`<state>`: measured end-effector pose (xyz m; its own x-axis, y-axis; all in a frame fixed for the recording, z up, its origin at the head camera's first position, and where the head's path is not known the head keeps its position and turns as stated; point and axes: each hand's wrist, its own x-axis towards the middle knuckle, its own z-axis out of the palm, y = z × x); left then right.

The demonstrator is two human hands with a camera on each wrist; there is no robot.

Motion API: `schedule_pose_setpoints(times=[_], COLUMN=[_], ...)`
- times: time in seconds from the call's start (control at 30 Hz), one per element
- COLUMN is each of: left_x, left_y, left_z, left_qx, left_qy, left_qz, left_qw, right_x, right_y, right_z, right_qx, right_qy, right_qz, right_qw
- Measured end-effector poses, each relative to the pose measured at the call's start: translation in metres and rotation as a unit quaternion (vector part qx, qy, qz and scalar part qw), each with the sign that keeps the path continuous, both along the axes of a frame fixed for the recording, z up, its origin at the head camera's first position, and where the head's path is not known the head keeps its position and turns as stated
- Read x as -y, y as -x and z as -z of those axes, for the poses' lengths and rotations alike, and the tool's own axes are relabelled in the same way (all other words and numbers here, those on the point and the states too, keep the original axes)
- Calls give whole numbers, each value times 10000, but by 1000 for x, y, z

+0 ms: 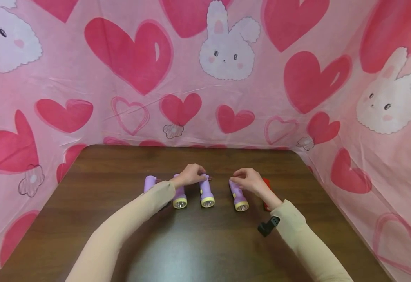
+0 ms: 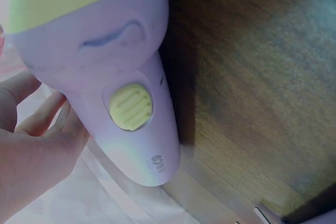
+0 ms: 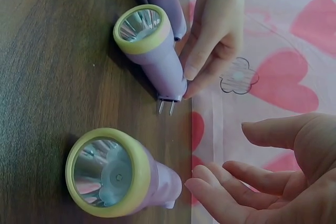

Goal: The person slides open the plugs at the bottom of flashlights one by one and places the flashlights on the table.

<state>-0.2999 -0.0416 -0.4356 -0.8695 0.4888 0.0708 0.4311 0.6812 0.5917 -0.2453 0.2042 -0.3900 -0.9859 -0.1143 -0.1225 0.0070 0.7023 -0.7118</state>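
Several purple flashlights with yellow rims lie in a row on the table, lenses toward me. My left hand (image 1: 190, 174) reaches over the second flashlight (image 1: 180, 197), and its fingertips touch the tail of the third flashlight (image 1: 206, 192). Two metal prongs (image 3: 166, 107) stick out from that tail. Close up in the left wrist view, a flashlight (image 2: 100, 51) with a yellow switch hides part of the left fingers. My right hand (image 3: 278, 182) has loosely bent fingers close behind the rightmost flashlight (image 1: 238, 194), apart from it in the right wrist view.
Partly covered by the left sleeve, another flashlight (image 1: 150, 182) lies at the row's left end. A red object (image 1: 267, 182) sits behind my right wrist, mostly hidden. Pink cloth (image 1: 191, 86) with hearts and rabbits surrounds the brown wooden table (image 1: 191, 246).
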Motion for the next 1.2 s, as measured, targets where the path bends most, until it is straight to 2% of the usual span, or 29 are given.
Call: schedule_pose_setpoints(times=[0.5, 0.97, 1.2], left_x=[-1, -2, 0], left_y=[-1, -1, 4], left_z=[-1, 0, 2], left_qx=[-105, -100, 31], left_qy=[25, 6, -166], left_qz=[-32, -57, 89], left_qw=[9999, 9999, 9998], right_x=[-15, -24, -26], right_y=[-4, -7, -8], right_z=[4, 18, 24], right_qx=[-24, 424, 591], right_qy=[-230, -243, -380], right_qz=[100, 239, 269], right_qw=[9997, 9985, 9972])
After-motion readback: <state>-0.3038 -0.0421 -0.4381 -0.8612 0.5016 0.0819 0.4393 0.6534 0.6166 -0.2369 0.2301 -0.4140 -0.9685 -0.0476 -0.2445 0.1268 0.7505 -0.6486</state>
